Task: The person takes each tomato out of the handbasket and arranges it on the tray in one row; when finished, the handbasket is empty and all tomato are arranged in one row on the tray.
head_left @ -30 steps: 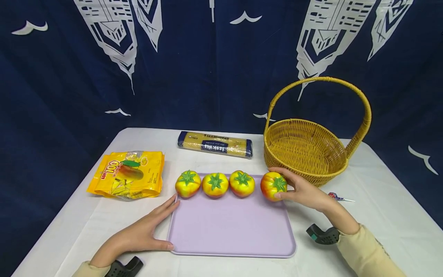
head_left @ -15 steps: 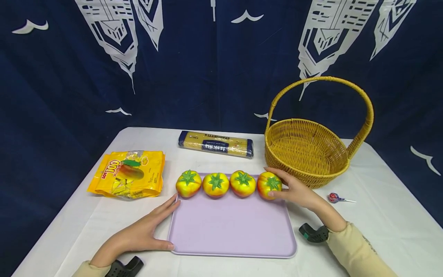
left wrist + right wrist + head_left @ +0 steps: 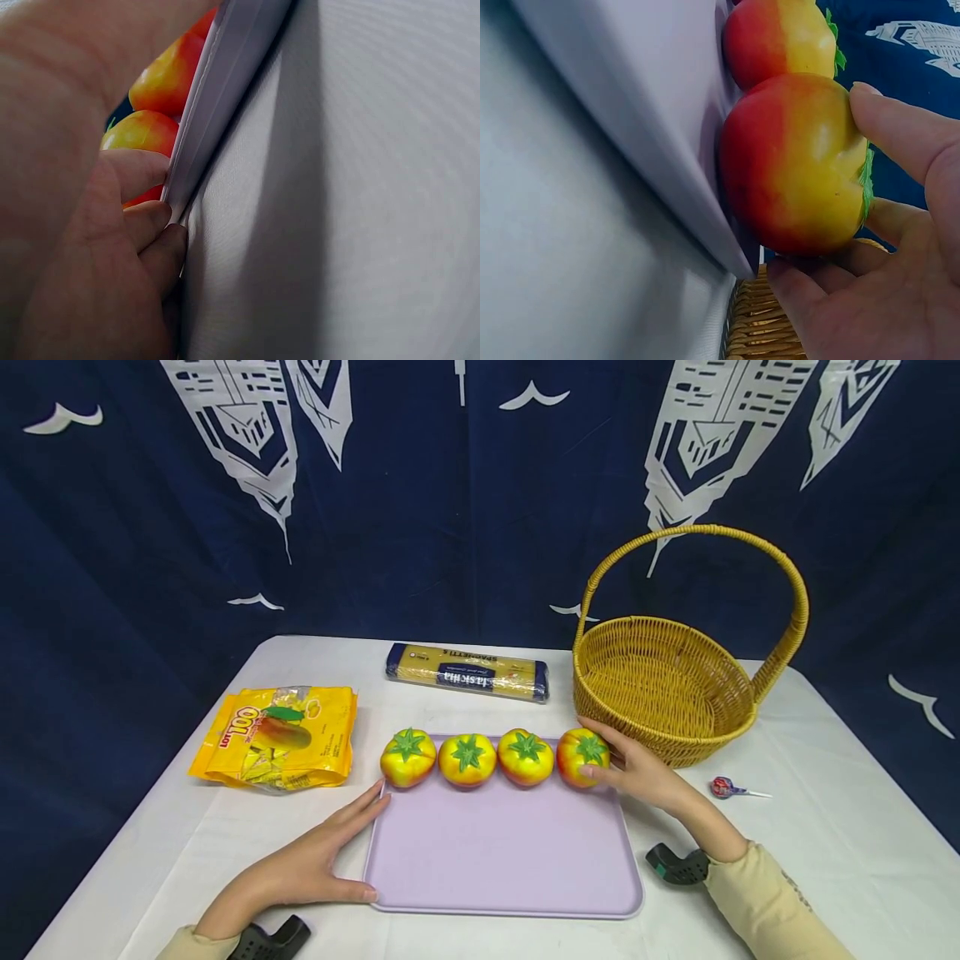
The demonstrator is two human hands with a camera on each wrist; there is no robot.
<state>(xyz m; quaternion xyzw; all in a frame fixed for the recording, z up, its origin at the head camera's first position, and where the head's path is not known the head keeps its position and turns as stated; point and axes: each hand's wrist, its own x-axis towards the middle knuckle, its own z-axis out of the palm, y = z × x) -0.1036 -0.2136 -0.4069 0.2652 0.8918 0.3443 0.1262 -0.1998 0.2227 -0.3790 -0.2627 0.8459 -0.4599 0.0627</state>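
Several yellow-red artificial tomatoes with green leafy tops line the far edge of a lilac tray (image 3: 498, 852) in the head view. My right hand (image 3: 643, 772) holds the rightmost tomato (image 3: 573, 752), thumb on its near side and fingers behind it. In the right wrist view this tomato (image 3: 795, 165) sits at the tray's corner, the thumb touching its yellow part. My left hand (image 3: 307, 868) rests against the tray's left edge, thumb and fingers spread apart. The left wrist view shows its fingertips (image 3: 146, 171) at the tray's rim (image 3: 214, 97).
A wicker basket (image 3: 660, 739) with a tall handle stands behind the right hand. A spaghetti pack (image 3: 468, 672) lies beyond the tray. To the left is a yellow candy bag (image 3: 277, 739). A lollipop (image 3: 723, 788) lies right of the right forearm.
My right hand has shifted left with the rightmost tomato, bringing it close to the neighbouring one. Its leafy top has since turned more upward. The left hand has stayed at the tray edge.
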